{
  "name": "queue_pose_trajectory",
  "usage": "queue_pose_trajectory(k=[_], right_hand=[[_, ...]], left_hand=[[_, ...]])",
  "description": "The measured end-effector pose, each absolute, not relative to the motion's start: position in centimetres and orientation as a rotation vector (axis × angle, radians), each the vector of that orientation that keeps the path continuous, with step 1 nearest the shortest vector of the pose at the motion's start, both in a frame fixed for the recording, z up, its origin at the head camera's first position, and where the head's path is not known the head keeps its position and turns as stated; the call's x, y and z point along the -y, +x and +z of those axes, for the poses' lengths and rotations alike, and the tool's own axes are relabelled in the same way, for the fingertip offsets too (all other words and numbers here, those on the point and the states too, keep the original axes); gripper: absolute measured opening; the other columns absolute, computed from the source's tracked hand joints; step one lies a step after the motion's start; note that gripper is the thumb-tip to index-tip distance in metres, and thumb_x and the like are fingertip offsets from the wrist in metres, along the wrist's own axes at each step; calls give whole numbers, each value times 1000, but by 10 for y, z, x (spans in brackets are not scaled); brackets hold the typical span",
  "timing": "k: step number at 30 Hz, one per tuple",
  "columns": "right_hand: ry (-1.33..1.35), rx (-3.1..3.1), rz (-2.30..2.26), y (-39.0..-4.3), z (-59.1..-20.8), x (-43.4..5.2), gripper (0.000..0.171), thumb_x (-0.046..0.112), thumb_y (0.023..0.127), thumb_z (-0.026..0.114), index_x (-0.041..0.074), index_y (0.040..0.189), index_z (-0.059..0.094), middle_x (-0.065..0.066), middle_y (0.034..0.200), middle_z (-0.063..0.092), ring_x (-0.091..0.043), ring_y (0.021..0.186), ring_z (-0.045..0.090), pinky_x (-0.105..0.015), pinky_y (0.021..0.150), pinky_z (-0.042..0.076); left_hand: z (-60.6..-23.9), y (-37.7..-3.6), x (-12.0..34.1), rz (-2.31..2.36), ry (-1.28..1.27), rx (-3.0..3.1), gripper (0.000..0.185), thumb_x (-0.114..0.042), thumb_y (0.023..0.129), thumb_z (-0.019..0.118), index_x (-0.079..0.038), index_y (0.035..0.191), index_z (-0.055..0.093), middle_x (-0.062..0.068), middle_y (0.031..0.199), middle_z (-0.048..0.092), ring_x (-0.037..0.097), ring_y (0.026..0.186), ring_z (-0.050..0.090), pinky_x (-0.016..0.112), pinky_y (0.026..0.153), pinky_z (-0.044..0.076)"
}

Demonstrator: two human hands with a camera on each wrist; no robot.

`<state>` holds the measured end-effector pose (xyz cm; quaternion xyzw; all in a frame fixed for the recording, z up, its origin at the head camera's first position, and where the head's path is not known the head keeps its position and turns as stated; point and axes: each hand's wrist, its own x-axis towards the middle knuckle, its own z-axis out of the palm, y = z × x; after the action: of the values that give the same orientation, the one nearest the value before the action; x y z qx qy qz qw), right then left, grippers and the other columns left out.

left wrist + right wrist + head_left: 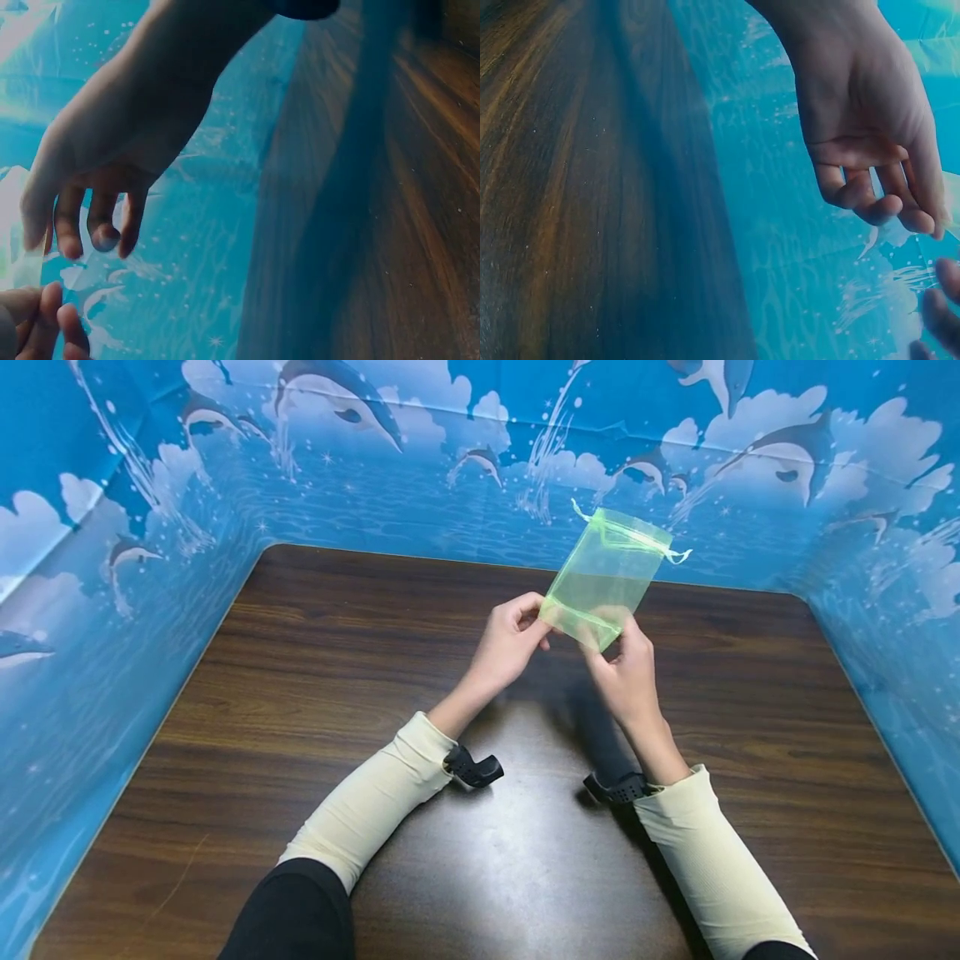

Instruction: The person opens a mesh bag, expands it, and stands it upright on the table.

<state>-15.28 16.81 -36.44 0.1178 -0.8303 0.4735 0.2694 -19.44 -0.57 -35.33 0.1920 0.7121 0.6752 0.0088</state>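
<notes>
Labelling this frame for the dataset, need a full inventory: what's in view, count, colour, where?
organza pouch: 1, sheer light green, held above the table's far middle, between both hands
drawstring: 1, pale green ribbon, at the pouch's far end, ends hanging off both sides
table: 1, dark brown wood grain, fills the lower frame
backdrop: 1, blue with dolphins and clouds, walls in the table on the left, far and right sides
wrist cameras: 2, black, one strapped at each wrist
sleeves: 2, cream, on both forearms
left hand: 1, pinches the pouch's near left corner
right hand: 1, pinches the pouch's near right corner
</notes>
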Motion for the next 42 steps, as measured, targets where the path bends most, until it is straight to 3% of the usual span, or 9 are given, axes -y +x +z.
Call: queue_pose_trajectory(k=[6,11,16,19,24,30,33,38,42], right_hand=[[311,2316,1336,-150,-362,-169,30,15,103,65,-1,129,64,-17,113,70,-9,96,63,-26,88,48],[333,2190,1317,-152,-361,-171,19,10,103,64,-5,113,71,-18,93,68,1,81,59,-19,82,48],[311,2094,1287,-154,-362,-172,13,5,101,67,-7,101,73,-19,85,68,1,81,57,-17,82,47],[277,2081,1285,-155,-362,-171,10,2,98,69,-7,99,72,-21,87,70,0,83,59,-17,83,47],[255,2074,1286,-154,-361,-170,16,4,95,74,-9,95,65,-15,89,71,-4,87,64,-17,84,51],[394,2115,1471,-153,-363,-167,25,-4,95,67,-10,119,61,-13,106,70,-4,93,63,-17,83,51],[525,2105,1724,-151,-363,-165,34,-3,97,57,-6,131,56,-3,110,68,-12,93,64,-22,83,51],[582,2057,2027,-149,-360,-163,32,13,102,48,10,133,57,5,110,69,-15,94,65,-27,91,51],[535,2017,2116,-148,-355,-163,31,23,106,44,12,129,61,2,110,71,-14,90,66,-31,98,53]], left_hand=[[-356,-194,5,2145,564,-2346,16,-19,101,71,-4,95,74,19,85,75,33,65,63,22,58,46],[-358,-192,3,2116,568,-2412,20,-19,98,74,-5,85,70,12,76,72,20,61,61,23,57,45],[-356,-188,3,2114,617,-2350,15,-16,103,66,-4,111,69,13,95,74,18,70,65,23,65,51],[-354,-186,2,2155,665,-2356,22,-10,104,60,-1,123,68,16,93,74,22,70,69,24,67,54],[-353,-186,1,2307,667,-2372,19,-6,103,62,4,115,74,20,75,72,20,58,66,22,60,51],[-352,-187,0,2457,599,-2331,16,-9,99,70,4,106,78,18,75,71,15,54,59,22,56,49],[-352,-187,0,2501,584,-2353,16,-11,97,73,2,102,79,18,78,74,13,57,58,22,55,46],[-352,-188,1,2541,587,-2367,15,-12,97,74,2,93,78,19,80,77,8,57,56,23,52,37],[-354,-187,1,2538,585,-2392,14,-9,97,73,2,88,76,20,77,76,7,55,53,22,52,37]])
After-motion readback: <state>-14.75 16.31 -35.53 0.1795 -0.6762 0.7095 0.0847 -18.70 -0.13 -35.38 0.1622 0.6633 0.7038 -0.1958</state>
